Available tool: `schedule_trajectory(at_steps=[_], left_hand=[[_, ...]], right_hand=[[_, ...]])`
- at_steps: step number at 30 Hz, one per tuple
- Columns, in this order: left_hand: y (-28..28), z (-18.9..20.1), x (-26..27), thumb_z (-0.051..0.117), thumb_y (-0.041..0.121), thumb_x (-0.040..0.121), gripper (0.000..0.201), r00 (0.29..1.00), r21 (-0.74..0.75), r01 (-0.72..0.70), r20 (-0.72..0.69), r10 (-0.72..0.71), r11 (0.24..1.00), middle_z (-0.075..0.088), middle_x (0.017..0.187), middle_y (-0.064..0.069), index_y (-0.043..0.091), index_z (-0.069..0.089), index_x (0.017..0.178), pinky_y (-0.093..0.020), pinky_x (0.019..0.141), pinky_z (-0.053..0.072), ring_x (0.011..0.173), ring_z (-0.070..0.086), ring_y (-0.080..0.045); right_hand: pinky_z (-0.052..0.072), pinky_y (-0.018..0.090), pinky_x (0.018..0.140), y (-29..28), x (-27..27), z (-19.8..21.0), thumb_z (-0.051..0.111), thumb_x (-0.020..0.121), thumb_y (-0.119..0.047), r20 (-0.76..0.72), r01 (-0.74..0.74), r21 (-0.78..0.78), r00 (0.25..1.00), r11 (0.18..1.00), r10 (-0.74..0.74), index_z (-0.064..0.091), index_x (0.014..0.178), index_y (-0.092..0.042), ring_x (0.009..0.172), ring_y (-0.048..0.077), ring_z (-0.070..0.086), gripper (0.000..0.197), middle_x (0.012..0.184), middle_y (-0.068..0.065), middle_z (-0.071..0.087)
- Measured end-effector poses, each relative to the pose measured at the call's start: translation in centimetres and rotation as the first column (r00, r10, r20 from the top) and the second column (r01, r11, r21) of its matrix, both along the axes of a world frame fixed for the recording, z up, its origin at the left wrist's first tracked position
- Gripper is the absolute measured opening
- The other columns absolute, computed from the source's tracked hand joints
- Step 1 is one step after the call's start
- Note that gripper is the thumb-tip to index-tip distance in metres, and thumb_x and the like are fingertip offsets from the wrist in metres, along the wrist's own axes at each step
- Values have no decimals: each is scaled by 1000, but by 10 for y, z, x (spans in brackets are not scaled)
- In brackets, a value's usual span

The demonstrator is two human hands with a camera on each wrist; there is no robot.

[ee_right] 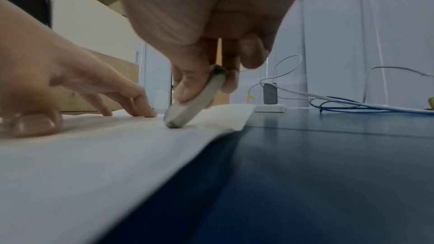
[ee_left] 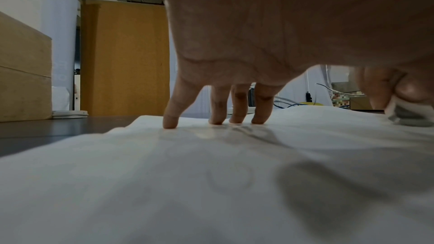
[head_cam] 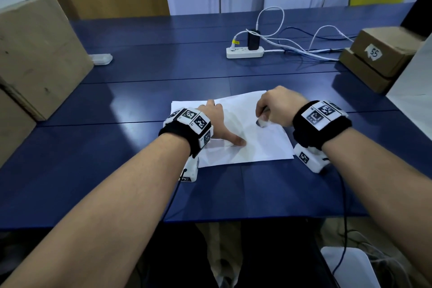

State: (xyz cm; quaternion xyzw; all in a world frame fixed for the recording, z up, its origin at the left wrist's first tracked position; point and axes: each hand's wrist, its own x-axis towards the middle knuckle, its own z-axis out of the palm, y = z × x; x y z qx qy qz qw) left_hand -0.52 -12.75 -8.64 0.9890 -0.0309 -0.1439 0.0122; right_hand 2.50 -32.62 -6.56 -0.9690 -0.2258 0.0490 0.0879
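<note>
Bare forearms [head_cam: 105, 206] stretched over the near edge of the dark blue table [head_cam: 93, 170], where a white, slightly creased sheet of paper [head_cam: 257, 147] lay flat just in front of the person. The left hand [head_cam: 215, 121] was spread out on the sheet's left half, with straight fingers [ee_left: 170, 116] and the thumb pressing down through their tips and grasping nothing. The right hand [head_cam: 278, 106] pinched a flat, oblong, grey-white rubber eraser [ee_right: 195, 103] between thumb and curled fingers. The eraser was tilted, and its soiled lower corner touched the paper near the middle, close to the left fingertips.

The step in hand looked like rubbing out faint marks. To do it well, the pressing hand should probably stay close to the rubbed spot so the thin sheet cannot buckle or tear. Strokes would be best short, light and directed away from the pinned side. A cleaner edge of the eraser would likely smear less. Well beyond the sheet, a white power strip [head_cam: 244, 52] with cables lay clear of the work.
</note>
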Motion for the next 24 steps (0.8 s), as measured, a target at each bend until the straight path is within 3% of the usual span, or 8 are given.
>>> schedule_trajectory(at_steps=[5,10,15,20,24], left_hand=[[1,0,0,67,92,45,120,1000,-9,-5,-3,5,1000,42,131,-5,11,45,132,-45,95,47,118,51,-27],[0,0,1,65,92,46,121,1000,1,1,-11,-1,1000,41,131,-5,12,45,133,-43,92,47,117,52,-28],[2,0,2,65,94,41,124,1000,-6,-5,-7,5,1000,42,129,-3,13,46,133,-48,96,47,117,52,-27],[1,0,0,66,92,45,121,1000,-6,-2,-9,2,1000,42,131,-5,12,46,133,-45,94,47,117,52,-28],[1,1,1,66,93,44,124,1000,-6,-6,-10,6,1000,41,132,-5,12,44,135,-48,97,47,119,51,-28]], right_hand=[[55,30,80,-4,-6,1,67,76,-5,-184,-88,-50,980,995,78,76,79,-26,86,12,67,23,81,-7,75],[55,32,73,-5,0,1,69,74,-16,21,-3,-17,1000,1000,4,74,80,-28,86,19,66,14,83,-7,72],[53,25,75,-7,-8,3,71,77,-7,-205,-102,-36,974,994,93,77,82,-24,82,9,66,19,78,-7,74],[57,37,79,-6,3,0,65,74,-14,-15,-38,-3,999,999,38,75,85,-27,85,18,66,19,87,-6,74],[56,31,79,-7,-1,0,67,76,-6,-151,-83,-14,985,996,80,77,82,-26,84,11,67,23,81,-7,74]])
